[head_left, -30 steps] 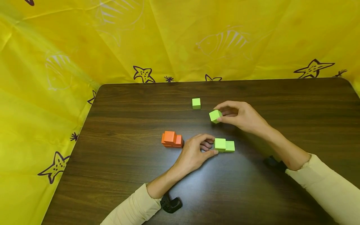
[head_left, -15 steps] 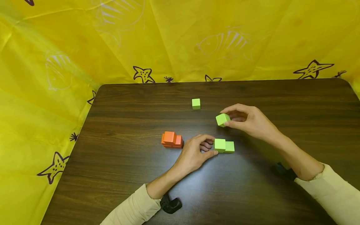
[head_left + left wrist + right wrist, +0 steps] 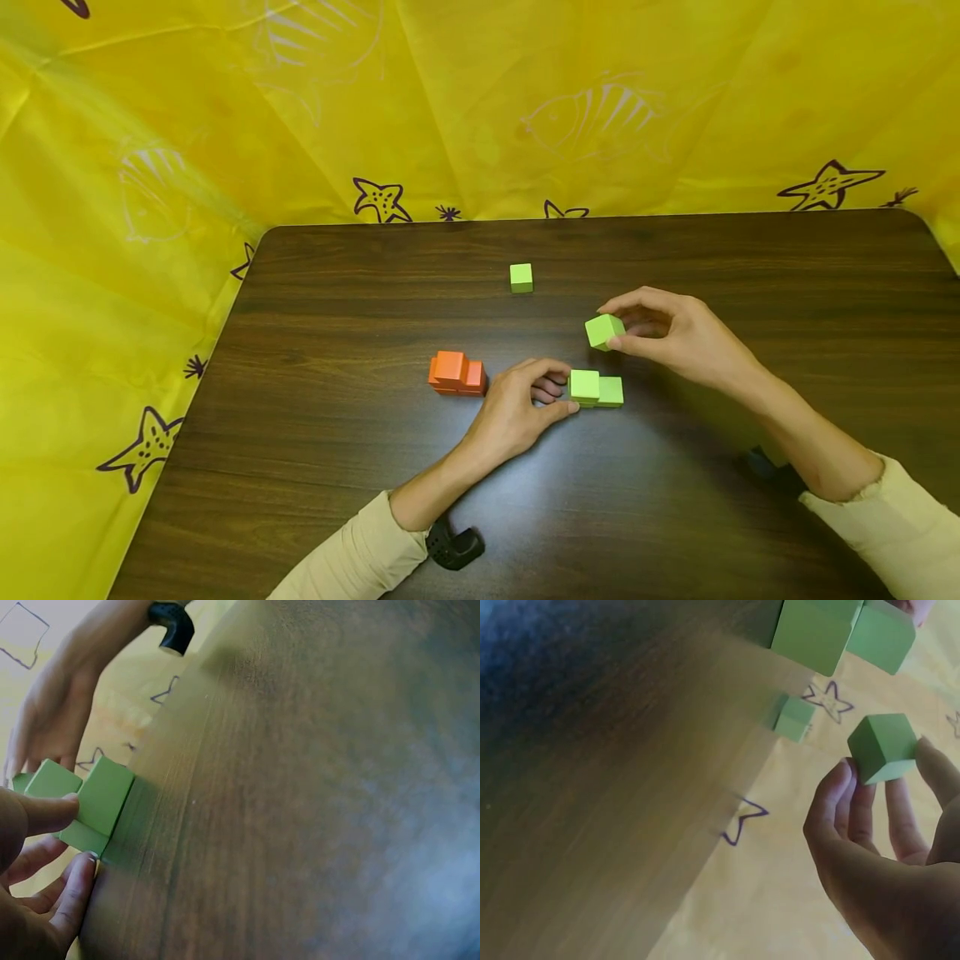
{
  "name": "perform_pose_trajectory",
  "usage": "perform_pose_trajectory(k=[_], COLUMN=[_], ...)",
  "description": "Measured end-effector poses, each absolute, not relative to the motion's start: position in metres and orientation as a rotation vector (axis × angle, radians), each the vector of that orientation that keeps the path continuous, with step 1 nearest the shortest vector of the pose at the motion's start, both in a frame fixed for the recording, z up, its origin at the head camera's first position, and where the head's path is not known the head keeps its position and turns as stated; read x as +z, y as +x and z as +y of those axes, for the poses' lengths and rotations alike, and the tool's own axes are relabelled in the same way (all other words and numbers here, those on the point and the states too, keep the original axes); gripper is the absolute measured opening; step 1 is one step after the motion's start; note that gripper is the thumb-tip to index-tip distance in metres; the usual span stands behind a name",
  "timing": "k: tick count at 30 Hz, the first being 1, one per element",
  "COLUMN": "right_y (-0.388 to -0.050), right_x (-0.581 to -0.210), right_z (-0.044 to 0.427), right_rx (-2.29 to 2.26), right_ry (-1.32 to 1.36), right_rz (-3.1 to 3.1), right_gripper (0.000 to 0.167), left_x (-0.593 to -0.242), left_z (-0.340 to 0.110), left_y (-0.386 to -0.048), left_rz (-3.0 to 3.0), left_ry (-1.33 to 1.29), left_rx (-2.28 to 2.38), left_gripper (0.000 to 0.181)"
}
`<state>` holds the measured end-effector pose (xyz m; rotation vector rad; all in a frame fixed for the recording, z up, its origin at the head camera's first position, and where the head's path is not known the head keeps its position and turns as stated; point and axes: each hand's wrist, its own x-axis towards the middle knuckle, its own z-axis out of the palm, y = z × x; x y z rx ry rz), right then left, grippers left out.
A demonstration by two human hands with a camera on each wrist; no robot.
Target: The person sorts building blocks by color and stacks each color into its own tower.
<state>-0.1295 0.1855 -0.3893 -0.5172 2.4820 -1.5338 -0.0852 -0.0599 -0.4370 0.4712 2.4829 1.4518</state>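
Observation:
Between thumb and fingertips my right hand (image 3: pixel 693 337) pinches a lime-green cube (image 3: pixel 603 332), held tilted above the table; the right wrist view shows this cube (image 3: pixel 883 748) gripped at its sides. My left hand (image 3: pixel 517 408) holds the left end of a small stack of green blocks (image 3: pixel 585 387) with thumb and fingers. The left wrist view shows one fingertip low on the stack (image 3: pixel 105 796) and another digit on a higher block. One block sits on top at the left, and a lower one extends right. Part of the stack is hidden behind the fingers.
A stack of orange blocks (image 3: pixel 456 373) stands just left of my left hand. Farther back lies a single green cube (image 3: pixel 521 278). The dark wooden table (image 3: pixel 360 292) ends at a yellow printed cloth (image 3: pixel 480 100) behind and on the left.
My right hand has brought its green cube rightward and nearer to me, to just behind the stack. The left hand and both stacks stay in place.

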Motion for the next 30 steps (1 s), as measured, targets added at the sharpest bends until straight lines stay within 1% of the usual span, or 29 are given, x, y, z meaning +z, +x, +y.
perform_pose_trajectory(k=[16, 30], right_y=[-0.109, -0.102], right_x=[-0.4, -0.407], right_z=[0.192, 0.191], right_rx=[-1.481, -1.441], right_ry=[-0.675, -0.699], right_rz=[2.534, 2.566], right_gripper=[0.033, 0.033], left_x=[-0.438, -0.438], left_z=[-0.059, -0.06], left_y=[-0.085, -0.086], left_rz=[2.496, 2.498], left_ry=[0.489, 0.489], left_rx=[1.442, 1.44], left_gripper=[0.034, 0.034])
